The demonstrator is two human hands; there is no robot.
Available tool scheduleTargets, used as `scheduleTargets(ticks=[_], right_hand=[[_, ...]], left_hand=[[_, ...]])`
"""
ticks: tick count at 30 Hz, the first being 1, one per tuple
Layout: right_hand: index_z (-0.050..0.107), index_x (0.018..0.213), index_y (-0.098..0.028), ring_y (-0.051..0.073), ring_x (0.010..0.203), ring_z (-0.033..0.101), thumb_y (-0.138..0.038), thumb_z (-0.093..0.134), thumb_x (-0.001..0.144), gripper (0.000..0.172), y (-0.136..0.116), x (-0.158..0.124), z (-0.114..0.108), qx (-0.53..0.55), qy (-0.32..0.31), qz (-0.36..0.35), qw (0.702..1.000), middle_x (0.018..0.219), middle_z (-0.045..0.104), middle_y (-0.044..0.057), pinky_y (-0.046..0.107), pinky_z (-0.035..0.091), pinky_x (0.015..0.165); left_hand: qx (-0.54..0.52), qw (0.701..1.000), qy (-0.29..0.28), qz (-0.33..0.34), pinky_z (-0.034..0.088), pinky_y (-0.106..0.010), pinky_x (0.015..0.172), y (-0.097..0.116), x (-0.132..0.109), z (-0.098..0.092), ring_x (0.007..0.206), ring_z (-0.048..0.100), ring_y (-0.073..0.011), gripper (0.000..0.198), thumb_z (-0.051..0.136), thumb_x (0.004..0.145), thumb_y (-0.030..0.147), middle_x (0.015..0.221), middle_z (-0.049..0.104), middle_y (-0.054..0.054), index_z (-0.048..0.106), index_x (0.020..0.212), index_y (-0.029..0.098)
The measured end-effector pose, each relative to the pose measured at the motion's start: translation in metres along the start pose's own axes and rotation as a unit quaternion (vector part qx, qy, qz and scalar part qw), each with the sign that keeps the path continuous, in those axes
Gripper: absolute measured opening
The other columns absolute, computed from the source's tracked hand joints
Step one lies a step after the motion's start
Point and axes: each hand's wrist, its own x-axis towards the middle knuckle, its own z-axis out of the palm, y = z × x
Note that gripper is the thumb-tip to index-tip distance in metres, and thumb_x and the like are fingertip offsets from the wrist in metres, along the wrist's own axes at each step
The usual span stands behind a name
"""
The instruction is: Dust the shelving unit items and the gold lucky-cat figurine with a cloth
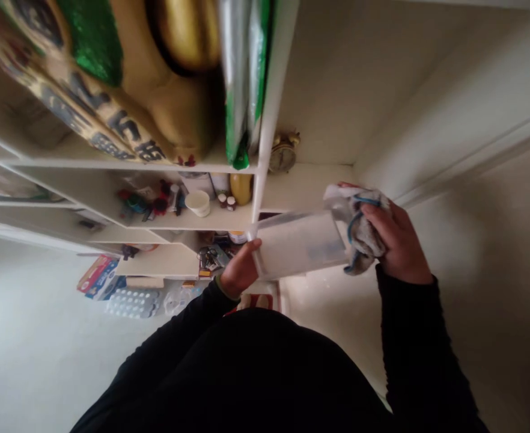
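Observation:
A clear plastic container [298, 243] with a flat, oblong shape is held up in front of my body. My left hand [241, 267] grips its left end, the thumb lying on the rim. At the other end my right hand [398, 240] is closed around a grey cloth [366, 231] with blue edging. The cloth is bunched up against the container's right end. My right fingertips are partly hidden behind the cloth and the container.
White shelves [193, 225] on the left carry a white cup [197, 203], small bottles and loose items. An alarm clock [283, 153] stands on the shelf ahead. Large packages [125, 78] sit close above. An egg tray [132, 302] and boxes lie on the floor at lower left.

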Motion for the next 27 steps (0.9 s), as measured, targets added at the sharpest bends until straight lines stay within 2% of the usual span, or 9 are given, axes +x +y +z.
scheduleTargets(ticks=[4, 7, 11, 14, 16, 18, 21, 24, 27], right_hand=[[0.083, 0.123, -0.026, 0.028, 0.121, 0.078, -0.045, 0.065, 0.101, 0.034, 0.001, -0.014, 0.008, 0.062, 0.042, 0.035, 0.997, 0.115, 0.085, 0.007, 0.045, 0.063, 0.108], [0.083, 0.122, -0.027, 0.027, 0.13, 0.076, -0.045, 0.067, 0.099, 0.033, 0.005, -0.025, 0.008, 0.076, 0.077, 0.041, 0.993, 0.124, 0.085, 0.007, 0.047, 0.059, 0.117], [0.083, 0.122, -0.028, 0.028, 0.127, 0.076, -0.047, 0.07, 0.098, 0.034, 0.009, -0.036, 0.006, 0.113, 0.132, 0.07, 0.982, 0.13, 0.084, 0.007, 0.051, 0.058, 0.116], [0.084, 0.113, -0.024, 0.029, 0.113, 0.079, -0.045, 0.074, 0.095, 0.029, 0.011, -0.04, 0.008, 0.102, 0.208, 0.078, 0.97, 0.116, 0.086, 0.008, 0.052, 0.061, 0.108], [0.082, 0.114, -0.024, 0.028, 0.109, 0.08, -0.043, 0.075, 0.096, 0.027, 0.013, -0.039, 0.015, 0.085, 0.262, 0.06, 0.959, 0.114, 0.085, 0.007, 0.051, 0.062, 0.106], [0.079, 0.123, -0.026, 0.03, 0.121, 0.077, -0.04, 0.072, 0.1, 0.028, 0.013, -0.034, 0.027, 0.075, 0.316, -0.007, 0.946, 0.125, 0.083, 0.007, 0.055, 0.057, 0.116], [0.067, 0.149, -0.027, 0.036, 0.151, 0.059, -0.036, 0.061, 0.106, 0.044, 0.009, -0.03, 0.054, 0.032, 0.368, -0.116, 0.922, 0.155, 0.066, 0.012, 0.066, 0.04, 0.132], [0.053, 0.165, -0.029, 0.038, 0.16, 0.047, -0.033, 0.054, 0.107, 0.059, 0.003, -0.04, 0.089, -0.008, 0.346, -0.139, 0.928, 0.166, 0.054, 0.013, 0.07, 0.034, 0.134], [0.05, 0.168, -0.029, 0.036, 0.152, 0.051, -0.025, 0.052, 0.105, 0.063, -0.001, -0.062, 0.119, -0.022, 0.301, -0.157, 0.94, 0.158, 0.061, 0.013, 0.063, 0.041, 0.13]], left_hand=[[-0.034, 0.999, 0.018, -0.021, 0.056, -0.054, 0.122, 0.008, 0.004, -0.003, 0.134, 0.075, -0.0402, 0.052, 0.083, 0.085, 0.04, 0.121, 0.085, -0.014, 0.074, 0.13, 0.015], [-0.063, 0.996, 0.036, -0.044, 0.056, -0.051, 0.122, 0.01, 0.005, 0.004, 0.13, 0.077, -0.0376, 0.048, 0.072, 0.09, 0.033, 0.122, 0.085, -0.014, 0.071, 0.134, 0.013], [-0.071, 0.993, 0.055, -0.073, 0.056, -0.054, 0.12, 0.016, 0.009, 0.02, 0.124, 0.079, -0.036, 0.045, 0.062, 0.097, 0.035, 0.118, 0.085, -0.013, 0.069, 0.138, 0.015], [-0.062, 0.99, 0.074, -0.1, 0.056, -0.06, 0.117, 0.026, 0.014, 0.035, 0.113, 0.08, -0.0346, 0.045, 0.056, 0.103, 0.044, 0.116, 0.085, -0.01, 0.067, 0.139, 0.02], [-0.061, 0.989, 0.072, -0.113, 0.056, -0.062, 0.116, 0.03, 0.018, 0.047, 0.11, 0.08, -0.0337, 0.05, 0.053, 0.105, 0.051, 0.12, 0.083, -0.01, 0.064, 0.144, 0.022], [-0.064, 0.989, 0.058, -0.121, 0.054, -0.062, 0.118, 0.032, 0.021, 0.061, 0.114, 0.079, -0.0337, 0.056, 0.052, 0.106, 0.055, 0.126, 0.082, -0.012, 0.061, 0.15, 0.02], [-0.065, 0.989, 0.039, -0.123, 0.049, -0.061, 0.124, 0.027, 0.027, 0.087, 0.128, 0.075, -0.0356, 0.062, 0.05, 0.108, 0.057, 0.131, 0.081, -0.015, 0.058, 0.156, 0.018], [-0.061, 0.994, 0.028, -0.082, 0.046, -0.057, 0.129, 0.021, 0.032, 0.112, 0.14, 0.07, -0.0352, 0.066, 0.04, 0.112, 0.056, 0.135, 0.08, -0.016, 0.056, 0.16, 0.015], [-0.055, 0.997, 0.026, -0.038, 0.047, -0.048, 0.13, 0.022, 0.035, 0.13, 0.141, 0.07, -0.0317, 0.068, 0.033, 0.114, 0.052, 0.139, 0.079, -0.017, 0.054, 0.164, 0.01]])
